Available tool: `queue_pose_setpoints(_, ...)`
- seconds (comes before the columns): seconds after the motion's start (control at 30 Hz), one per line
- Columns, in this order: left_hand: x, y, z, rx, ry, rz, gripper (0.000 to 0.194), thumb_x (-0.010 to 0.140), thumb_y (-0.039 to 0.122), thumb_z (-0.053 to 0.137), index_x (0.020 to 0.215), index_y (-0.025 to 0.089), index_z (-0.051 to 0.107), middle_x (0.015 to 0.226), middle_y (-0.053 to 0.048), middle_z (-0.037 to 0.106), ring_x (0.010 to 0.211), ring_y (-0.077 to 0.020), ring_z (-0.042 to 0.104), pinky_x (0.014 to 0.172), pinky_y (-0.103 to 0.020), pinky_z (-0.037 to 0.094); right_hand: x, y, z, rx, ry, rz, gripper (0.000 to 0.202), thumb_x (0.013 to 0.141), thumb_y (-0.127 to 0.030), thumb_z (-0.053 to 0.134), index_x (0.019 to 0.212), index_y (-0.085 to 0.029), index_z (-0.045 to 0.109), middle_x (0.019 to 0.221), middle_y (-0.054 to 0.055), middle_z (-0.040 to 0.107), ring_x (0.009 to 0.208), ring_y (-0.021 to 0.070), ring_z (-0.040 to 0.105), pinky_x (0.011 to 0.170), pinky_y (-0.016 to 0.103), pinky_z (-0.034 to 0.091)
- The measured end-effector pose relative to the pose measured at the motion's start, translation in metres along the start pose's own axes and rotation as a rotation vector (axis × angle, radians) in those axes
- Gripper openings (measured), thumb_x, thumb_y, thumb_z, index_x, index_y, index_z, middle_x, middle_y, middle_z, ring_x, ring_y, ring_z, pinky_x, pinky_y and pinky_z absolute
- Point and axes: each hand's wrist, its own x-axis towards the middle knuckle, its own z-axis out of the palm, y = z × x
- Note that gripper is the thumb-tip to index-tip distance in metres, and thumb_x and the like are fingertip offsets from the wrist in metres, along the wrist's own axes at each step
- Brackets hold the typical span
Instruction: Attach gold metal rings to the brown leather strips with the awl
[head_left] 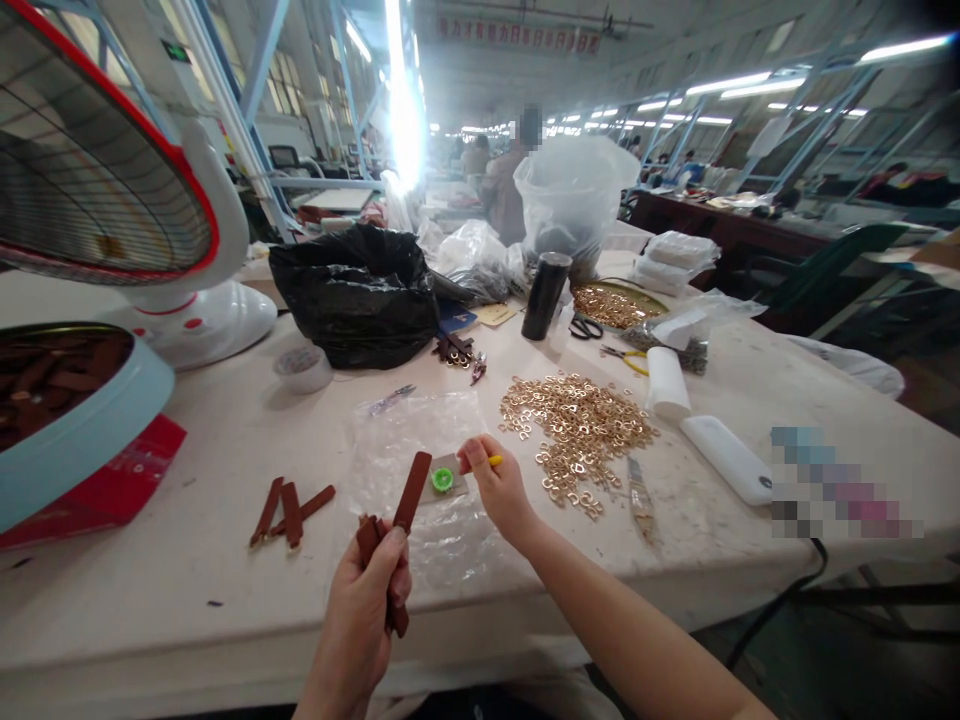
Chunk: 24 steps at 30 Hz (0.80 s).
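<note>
My left hand [375, 580] is closed round several brown leather strips [412, 492], one of them pointing up and away. To its right, my right hand [499, 485] pinches a thin tool with a yellow part [495, 461]. Between the hands a small green round container [442, 480] sits on a greyish square piece, on top of a clear plastic sheet [461, 550]. Several more brown strips [291, 515] lie on the table at the left, some with metal ends. A spread pile of small gold-coloured rings [581, 430] is to the right of my right hand.
A red-rimmed fan [202, 215] and a blue tin of brown strips [135, 400] stand left. Behind are a black bag [356, 300], a dark cylinder [546, 297] and scissors [585, 327]. A cutter [640, 495] and white device [726, 460] lie right. A person [510, 190] is farther back.
</note>
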Motion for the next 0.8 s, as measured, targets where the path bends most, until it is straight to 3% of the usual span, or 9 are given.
queue_pose_setpoints(0.3,0.0,-0.003,-0.001,0.007,-0.025,0.029,0.029,0.064,0.039,0.067,0.067,0.02,0.044,0.045,0.011,0.04,0.034,-0.0023,0.029,0.03,-0.011,0.021,-0.001,0.005,-0.004,0.024,0.018,0.008,0.036,0.085,-0.048,0.044,0.067,-0.018,0.053,0.057,-0.003,0.05,0.056,0.0119,0.048,0.057,0.024,0.038)
queue_pose_setpoints(0.4,-0.002,-0.003,0.001,0.048,-0.048,0.0,0.031,0.065,0.042,0.066,0.068,0.02,0.045,0.043,0.011,0.039,0.034,-0.0028,0.029,0.028,-0.011,0.02,-0.006,-0.011,-0.014,0.107,0.07,0.027,0.037,0.087,-0.049,0.04,0.068,-0.018,0.052,0.058,-0.002,0.051,0.053,0.0104,0.044,0.052,0.023,0.035)
queue_pose_setpoints(0.57,-0.008,-0.002,0.009,0.113,-0.117,-0.053,0.036,0.064,0.05,0.065,0.072,0.021,0.046,0.039,0.011,0.037,0.032,-0.0042,0.026,0.025,-0.011,0.02,-0.021,-0.046,-0.025,0.496,0.073,0.168,0.039,0.086,-0.051,0.042,0.065,-0.019,0.051,0.054,-0.003,0.048,0.047,0.0083,0.039,0.044,0.021,0.03)
queue_pose_setpoints(0.8,-0.01,-0.004,0.007,0.1,-0.135,-0.057,0.041,0.06,0.052,0.068,0.077,0.021,0.047,0.044,0.012,0.039,0.033,-0.004,0.027,0.024,-0.011,0.021,-0.031,-0.057,-0.016,0.563,0.029,0.203,0.038,0.083,-0.051,0.047,0.064,-0.019,0.053,0.052,-0.003,0.049,0.047,0.0087,0.039,0.045,0.022,0.029)
